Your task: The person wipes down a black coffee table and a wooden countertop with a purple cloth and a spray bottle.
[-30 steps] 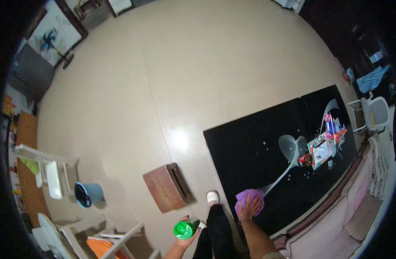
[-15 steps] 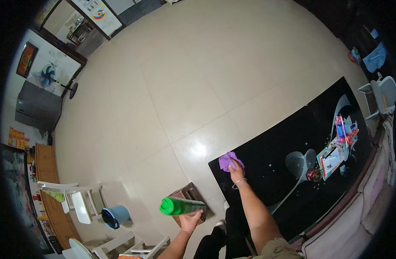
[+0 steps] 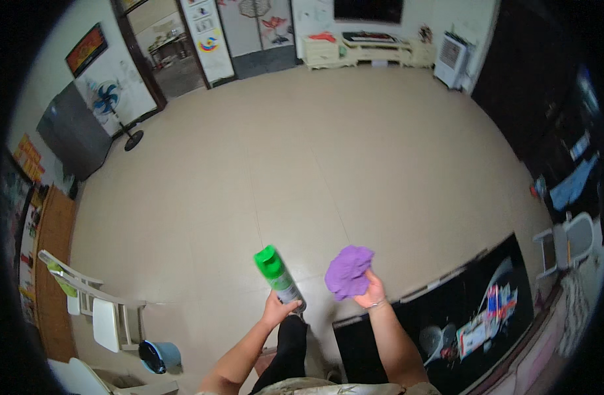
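A spray can (image 3: 283, 283) with a bright green cap stands tilted in my left hand (image 3: 276, 309), whose fingers wrap round its lower end. My right hand (image 3: 372, 291), with a bracelet at the wrist, grips a crumpled purple cloth (image 3: 348, 272) by its edge. Both things are held up in front of me, apart from each other. Below and to the right of the cloth lies a glossy black tabletop (image 3: 358, 342) with white line patterns.
Papers and small packages (image 3: 476, 332) lie on the tabletop's right part. At left stand white chairs (image 3: 106, 322), a blue bucket (image 3: 164, 356) with a black liner, and a floor fan (image 3: 132, 139). A white air cooler (image 3: 451, 60) stands far right. Pale tiles (image 3: 236, 171) cover the floor.
My right hand has lifted the purple cloth off the tabletop's corner. The spray can has swung from lying sideways to more upright. The view has tilted up toward the far wall.
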`<action>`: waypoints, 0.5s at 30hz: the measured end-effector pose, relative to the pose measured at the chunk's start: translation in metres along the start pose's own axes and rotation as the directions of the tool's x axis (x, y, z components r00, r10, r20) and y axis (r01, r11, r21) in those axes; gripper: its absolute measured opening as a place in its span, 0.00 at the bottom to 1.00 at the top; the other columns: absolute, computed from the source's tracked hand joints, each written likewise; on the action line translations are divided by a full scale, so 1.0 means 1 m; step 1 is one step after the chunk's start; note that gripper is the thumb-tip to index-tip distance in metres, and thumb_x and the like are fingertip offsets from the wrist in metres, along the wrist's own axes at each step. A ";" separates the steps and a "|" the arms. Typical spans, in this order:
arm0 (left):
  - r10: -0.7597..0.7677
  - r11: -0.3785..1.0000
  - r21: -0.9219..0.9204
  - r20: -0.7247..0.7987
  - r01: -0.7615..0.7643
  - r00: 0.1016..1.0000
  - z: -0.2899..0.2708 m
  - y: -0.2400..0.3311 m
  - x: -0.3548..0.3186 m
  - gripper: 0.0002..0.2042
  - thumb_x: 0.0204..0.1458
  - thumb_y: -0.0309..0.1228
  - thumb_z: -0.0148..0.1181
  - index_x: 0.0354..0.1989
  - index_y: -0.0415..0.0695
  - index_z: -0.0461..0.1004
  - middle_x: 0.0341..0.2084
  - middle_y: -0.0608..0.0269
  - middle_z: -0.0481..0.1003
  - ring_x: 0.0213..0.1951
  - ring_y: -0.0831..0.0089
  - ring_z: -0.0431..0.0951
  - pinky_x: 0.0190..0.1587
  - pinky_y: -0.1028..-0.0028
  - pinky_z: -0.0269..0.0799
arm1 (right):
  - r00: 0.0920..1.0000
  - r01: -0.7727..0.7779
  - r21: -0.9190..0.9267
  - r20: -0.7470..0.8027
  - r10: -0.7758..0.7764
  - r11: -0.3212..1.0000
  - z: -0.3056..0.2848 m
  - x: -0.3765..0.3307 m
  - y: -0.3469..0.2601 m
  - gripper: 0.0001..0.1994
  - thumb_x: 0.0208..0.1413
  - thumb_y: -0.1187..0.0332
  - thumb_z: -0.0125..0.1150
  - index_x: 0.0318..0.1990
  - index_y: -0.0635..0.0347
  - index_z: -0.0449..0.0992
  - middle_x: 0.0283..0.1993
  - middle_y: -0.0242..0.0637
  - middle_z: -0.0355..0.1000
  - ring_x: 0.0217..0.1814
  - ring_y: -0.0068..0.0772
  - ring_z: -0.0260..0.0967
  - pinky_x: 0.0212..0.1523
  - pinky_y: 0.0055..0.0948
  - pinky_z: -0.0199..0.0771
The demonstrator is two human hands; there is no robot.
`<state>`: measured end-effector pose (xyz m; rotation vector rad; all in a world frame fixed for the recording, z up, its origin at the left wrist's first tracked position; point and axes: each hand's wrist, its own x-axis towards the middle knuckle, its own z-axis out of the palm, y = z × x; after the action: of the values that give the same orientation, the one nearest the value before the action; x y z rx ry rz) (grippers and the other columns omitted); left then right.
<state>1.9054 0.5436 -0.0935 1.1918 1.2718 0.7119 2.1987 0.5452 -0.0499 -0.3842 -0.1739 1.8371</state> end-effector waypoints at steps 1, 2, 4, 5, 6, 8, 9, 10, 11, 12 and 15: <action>0.029 0.999 -0.024 -0.043 -0.030 0.999 -0.019 0.033 0.017 0.32 0.38 0.32 0.75 0.52 0.39 0.65 0.42 0.58 0.76 0.44 0.69 0.76 0.48 0.67 0.73 | 1.000 -0.010 -0.015 -0.010 0.010 1.000 0.035 0.023 -0.004 0.26 0.65 0.52 0.41 0.66 0.54 0.57 0.69 0.37 0.57 0.70 0.44 0.53 0.69 0.52 0.48; 0.091 0.991 -0.101 0.020 -0.088 0.996 -0.031 0.055 0.036 0.32 0.38 0.34 0.75 0.52 0.39 0.65 0.43 0.58 0.76 0.45 0.69 0.76 0.50 0.67 0.72 | 0.999 -0.008 -0.048 -0.034 0.006 0.999 0.059 0.043 -0.017 0.27 0.64 0.51 0.40 0.66 0.54 0.57 0.69 0.36 0.57 0.70 0.44 0.53 0.70 0.52 0.48; 0.096 0.995 -0.024 0.039 -0.095 0.995 -0.050 0.112 0.086 0.32 0.38 0.33 0.75 0.52 0.40 0.65 0.43 0.59 0.75 0.45 0.69 0.76 0.50 0.67 0.72 | 0.998 -0.021 -0.057 0.065 0.025 0.998 0.079 0.098 -0.036 0.28 0.65 0.49 0.38 0.66 0.54 0.58 0.68 0.36 0.57 0.70 0.43 0.53 0.70 0.52 0.47; 0.103 0.994 -0.042 0.088 -0.099 0.991 -0.063 0.133 0.108 0.31 0.38 0.32 0.74 0.52 0.41 0.65 0.43 0.60 0.75 0.45 0.70 0.76 0.50 0.67 0.72 | 0.993 -0.028 -0.040 0.117 0.032 0.999 0.089 0.127 -0.037 0.28 0.65 0.48 0.37 0.66 0.54 0.58 0.68 0.36 0.57 0.70 0.43 0.53 0.70 0.51 0.46; 0.127 0.990 -0.076 0.113 -0.119 0.985 -0.068 0.150 0.123 0.31 0.38 0.32 0.74 0.52 0.41 0.65 0.42 0.61 0.75 0.45 0.71 0.76 0.50 0.67 0.72 | 0.995 -0.011 -0.049 0.102 0.016 0.999 0.103 0.150 -0.040 0.28 0.65 0.48 0.37 0.66 0.54 0.58 0.68 0.36 0.58 0.70 0.43 0.53 0.70 0.51 0.46; 0.190 0.978 -0.124 0.171 -0.170 0.967 -0.074 0.192 0.165 0.31 0.39 0.31 0.73 0.52 0.41 0.65 0.42 0.61 0.75 0.44 0.71 0.75 0.50 0.68 0.71 | 0.995 0.042 -0.057 0.091 -0.037 0.997 0.141 0.198 -0.049 0.28 0.66 0.47 0.36 0.66 0.54 0.58 0.68 0.36 0.58 0.70 0.42 0.54 0.71 0.49 0.46; 0.220 0.973 -0.101 0.118 -0.209 0.968 -0.073 0.210 0.185 0.28 0.39 0.30 0.73 0.50 0.41 0.67 0.42 0.63 0.75 0.44 0.72 0.76 0.51 0.67 0.71 | 0.991 0.078 -0.088 0.113 -0.068 0.993 0.157 0.221 -0.056 0.28 0.67 0.49 0.35 0.66 0.56 0.58 0.67 0.37 0.59 0.69 0.41 0.55 0.70 0.45 0.49; 0.262 0.962 -0.117 0.121 -0.248 0.958 -0.072 0.223 0.206 0.29 0.40 0.29 0.72 0.51 0.41 0.66 0.43 0.63 0.75 0.46 0.72 0.75 0.52 0.67 0.71 | 0.986 0.124 -0.169 0.135 -0.102 0.978 0.172 0.243 -0.061 0.27 0.67 0.49 0.34 0.66 0.57 0.58 0.67 0.37 0.59 0.69 0.40 0.55 0.70 0.44 0.50; 0.272 0.960 -0.098 0.128 -0.261 0.954 -0.072 0.241 0.228 0.30 0.39 0.30 0.72 0.52 0.41 0.66 0.43 0.63 0.74 0.45 0.72 0.75 0.51 0.68 0.71 | 0.978 0.173 -0.246 0.157 -0.137 0.954 0.185 0.266 -0.068 0.27 0.67 0.50 0.34 0.66 0.57 0.58 0.66 0.37 0.59 0.68 0.39 0.56 0.69 0.44 0.51; 0.273 0.961 -0.083 0.141 -0.264 0.952 -0.069 0.251 0.243 0.31 0.38 0.31 0.73 0.53 0.41 0.65 0.43 0.63 0.74 0.45 0.73 0.74 0.50 0.68 0.71 | 0.971 0.217 -0.321 0.168 -0.171 0.922 0.189 0.281 -0.070 0.27 0.67 0.50 0.34 0.66 0.57 0.58 0.66 0.37 0.60 0.68 0.39 0.56 0.69 0.43 0.52; 0.355 0.935 -0.087 0.149 -0.345 0.923 -0.056 0.300 0.310 0.31 0.38 0.31 0.72 0.53 0.41 0.65 0.43 0.63 0.74 0.45 0.72 0.74 0.50 0.69 0.71 | 0.971 0.236 -0.650 0.178 -0.158 0.723 0.166 0.345 -0.102 0.23 0.69 0.56 0.34 0.64 0.60 0.59 0.64 0.37 0.62 0.64 0.35 0.61 0.67 0.39 0.57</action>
<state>1.9790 0.9304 0.0922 1.4166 0.9040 0.8854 2.1450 0.9164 0.0773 -0.7323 -0.9417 1.5296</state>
